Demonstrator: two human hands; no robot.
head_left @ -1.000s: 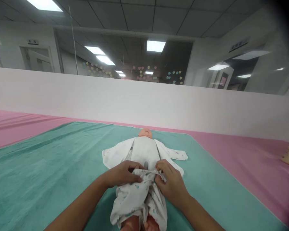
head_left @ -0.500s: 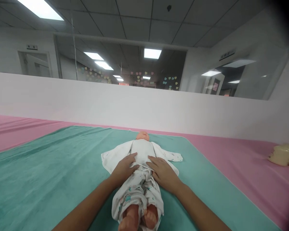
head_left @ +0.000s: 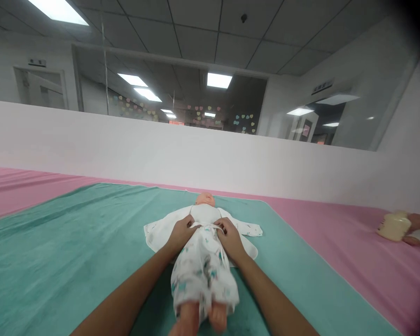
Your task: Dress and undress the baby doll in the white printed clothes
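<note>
A baby doll (head_left: pixel 205 199) lies on its back with its head away from me and its feet toward me. It wears white pants (head_left: pixel 205 261) with a small green print, and its bare feet stick out below the cuffs. My left hand (head_left: pixel 182 232) pinches the pants' waistband at one side of the belly. At the other side my right hand (head_left: pixel 230 235) has its fingers curled round the same waistband. Under the doll's upper body a white shirt (head_left: pixel 160 229) is spread out, one printed sleeve (head_left: pixel 251 229) reaching to the right.
Beneath the doll is a green cloth (head_left: pixel 91 261), laid over a pink sheet (head_left: pixel 339 233). A pale yellow object (head_left: pixel 394 226) stands at the far right, beside part of what looks like another doll (head_left: pixel 418 224). A white wall (head_left: pixel 126 149) with windows closes off the back.
My hands have gone from lying flat on the belly to gripping the waistband, which now sits higher. The pants have straightened and the doll's legs lie more evenly. The view has shifted slightly.
</note>
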